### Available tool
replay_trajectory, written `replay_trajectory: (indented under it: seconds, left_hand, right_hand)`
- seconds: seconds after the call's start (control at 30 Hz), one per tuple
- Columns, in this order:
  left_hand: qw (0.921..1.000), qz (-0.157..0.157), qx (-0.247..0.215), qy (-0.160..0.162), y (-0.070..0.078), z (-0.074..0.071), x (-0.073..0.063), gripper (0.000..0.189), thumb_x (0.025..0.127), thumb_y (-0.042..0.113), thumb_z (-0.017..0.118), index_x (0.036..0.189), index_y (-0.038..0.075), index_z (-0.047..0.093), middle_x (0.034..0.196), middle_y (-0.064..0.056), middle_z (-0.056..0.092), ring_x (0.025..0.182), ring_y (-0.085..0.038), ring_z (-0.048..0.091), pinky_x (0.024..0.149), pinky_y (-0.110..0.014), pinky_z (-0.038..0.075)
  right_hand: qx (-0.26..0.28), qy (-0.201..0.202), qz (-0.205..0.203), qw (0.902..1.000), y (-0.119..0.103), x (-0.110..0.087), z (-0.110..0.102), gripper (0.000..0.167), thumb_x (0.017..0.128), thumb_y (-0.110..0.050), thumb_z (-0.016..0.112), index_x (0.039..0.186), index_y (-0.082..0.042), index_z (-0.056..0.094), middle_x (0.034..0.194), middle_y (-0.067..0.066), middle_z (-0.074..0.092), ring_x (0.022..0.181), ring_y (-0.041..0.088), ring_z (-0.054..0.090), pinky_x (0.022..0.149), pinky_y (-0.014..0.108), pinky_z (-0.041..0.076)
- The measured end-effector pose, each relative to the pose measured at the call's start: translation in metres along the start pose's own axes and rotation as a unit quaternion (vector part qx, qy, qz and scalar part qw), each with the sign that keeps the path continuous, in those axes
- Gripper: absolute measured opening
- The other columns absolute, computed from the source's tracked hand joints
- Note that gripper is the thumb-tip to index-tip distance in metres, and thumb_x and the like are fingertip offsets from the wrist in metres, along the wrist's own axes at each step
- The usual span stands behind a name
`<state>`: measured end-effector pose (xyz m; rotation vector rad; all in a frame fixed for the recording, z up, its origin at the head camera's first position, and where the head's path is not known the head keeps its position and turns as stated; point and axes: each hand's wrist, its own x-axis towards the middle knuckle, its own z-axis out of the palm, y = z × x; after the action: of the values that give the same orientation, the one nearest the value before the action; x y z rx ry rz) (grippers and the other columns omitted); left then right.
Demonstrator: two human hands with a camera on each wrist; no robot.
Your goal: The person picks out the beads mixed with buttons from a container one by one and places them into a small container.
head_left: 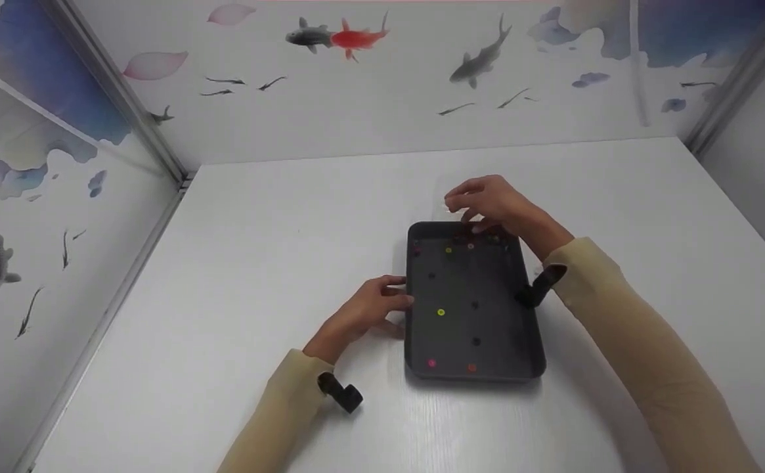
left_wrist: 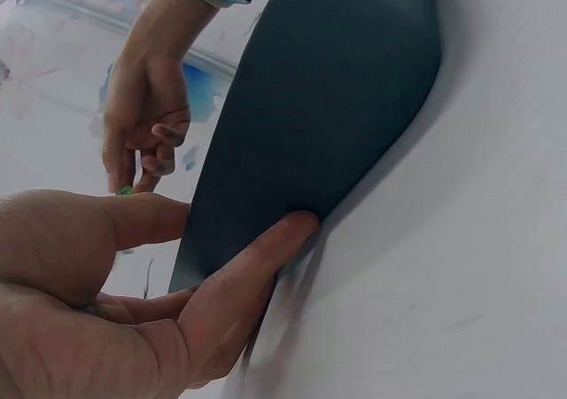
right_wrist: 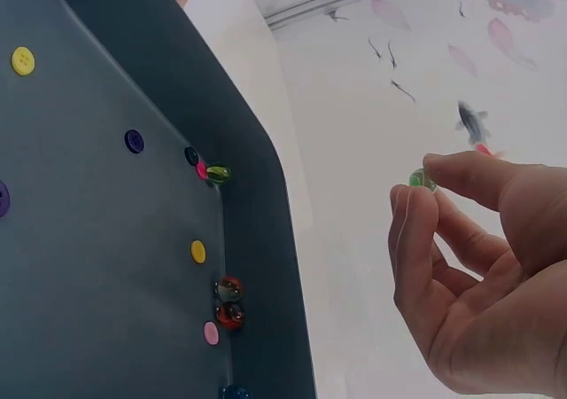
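Note:
A dark grey tray (head_left: 454,328) lies on the table, holding scattered buttons and marbles. At its left long side, my left hand (head_left: 372,303) grips the tray wall; the left wrist view shows fingers at the rim and along the outer side. My right hand (head_left: 494,200) is over the far end of the tray. In the right wrist view it pinches a green glass marble (right_wrist: 423,180) between thumb and fingertips. A yellow-green marble (right_wrist: 218,175) and an orange-brown marble (right_wrist: 230,316) lie along the tray's far wall. Among the buttons is a yellow button (head_left: 440,313).
A pink button (head_left: 431,362) and an orange button (head_left: 472,368) lie near the tray's close end. Faint clear shapes show on the white table (head_left: 277,263) behind and left of the tray. Walls printed with fish (head_left: 480,62) enclose the table.

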<state>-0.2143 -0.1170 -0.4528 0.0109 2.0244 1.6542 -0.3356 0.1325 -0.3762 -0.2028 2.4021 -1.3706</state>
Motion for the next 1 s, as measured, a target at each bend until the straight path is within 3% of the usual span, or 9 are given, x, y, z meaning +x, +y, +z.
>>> replay_trajectory:
  seconds: [0.13,0.33,0.57,1.0]
  left_hand:
    - [1.0000,0.001,0.000,0.001,-0.001,0.000,0.000,0.060,0.097,0.016,0.064,0.151,0.005,0.041,0.141,-0.020,0.057,0.123,-0.030,0.064,0.087,-0.042,0.063]
    - [1.0000,0.006,-0.005,0.000,-0.001,0.000,0.000,0.060,0.096,0.015,0.064,0.151,0.004,0.041,0.143,-0.021,0.055,0.122,-0.031,0.065,0.081,-0.042,0.064]
    - [1.0000,0.001,-0.003,0.003,-0.001,0.000,0.000,0.060,0.096,0.015,0.064,0.151,0.005,0.041,0.142,-0.021,0.055,0.122,-0.031,0.065,0.079,-0.042,0.065]
    - [1.0000,0.004,-0.007,0.001,-0.002,0.000,0.002,0.060,0.096,0.015,0.064,0.150,0.004,0.041,0.145,-0.021,0.053,0.124,-0.033,0.063,0.080,-0.042,0.065]
  right_hand:
    - [0.002,0.009,-0.002,1.0000,0.002,0.003,-0.001,0.039,0.100,-0.033,0.061,0.130,-0.009,0.064,0.127,0.015,0.065,0.114,0.033,0.063,0.071,0.025,0.059]
    - [0.013,0.031,0.007,0.9994,0.003,0.006,-0.007,0.035,0.100,-0.030,0.061,0.128,-0.010,0.065,0.122,0.011,0.066,0.110,0.029,0.065,0.068,0.024,0.059]
    - [-0.004,0.044,0.008,0.9990,0.006,0.008,-0.011,0.039,0.099,-0.028,0.062,0.132,-0.006,0.063,0.131,0.016,0.061,0.115,0.035,0.063,0.070,0.024,0.059]
    - [0.000,0.074,0.006,0.9972,0.013,0.015,-0.009,0.035,0.098,-0.020,0.063,0.129,-0.004,0.064,0.123,0.016,0.064,0.091,0.019,0.065,0.064,0.021,0.058]
